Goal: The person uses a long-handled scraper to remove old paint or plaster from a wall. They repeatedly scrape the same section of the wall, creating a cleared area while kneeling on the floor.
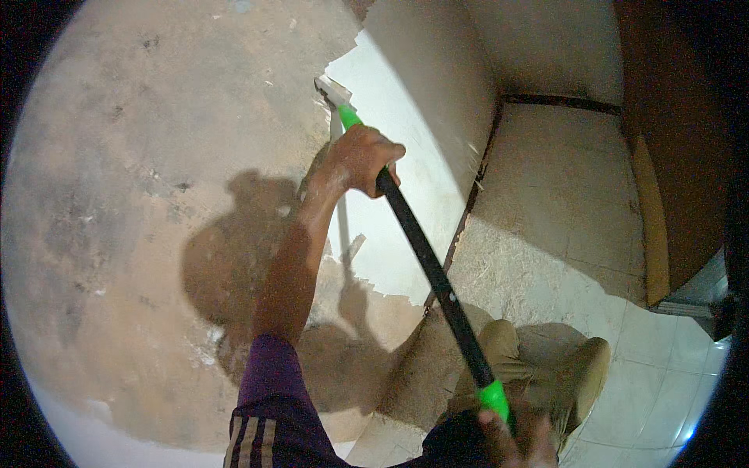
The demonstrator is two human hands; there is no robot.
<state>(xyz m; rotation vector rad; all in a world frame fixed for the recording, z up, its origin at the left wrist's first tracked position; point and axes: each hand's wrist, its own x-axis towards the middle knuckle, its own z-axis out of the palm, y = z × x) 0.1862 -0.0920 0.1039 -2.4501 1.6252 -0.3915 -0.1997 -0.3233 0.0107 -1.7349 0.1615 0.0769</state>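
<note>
My left hand [368, 158] grips the upper shaft of a long-handled scraper [430, 263], just below its green collar. My right hand [521, 439] is wrapped around the lower end, by the green grip at the bottom of the frame, partly cut off. The scraper's metal blade head [333, 92] rests on or very near the wall, at the jagged border between a white coating [386, 251] and the bare, blotchy tan plaster [140, 134]. Small curled flakes cling to the wall beside the blade.
Pale scrapings [503, 257] litter the tiled floor [638, 362] along the wall's foot. A dark baseboard strip [468, 210] edges the wall. On the right stands a brown wooden panel [679, 146]. My bent knees [588, 362] are below; shadows of me and the tool fall on the wall.
</note>
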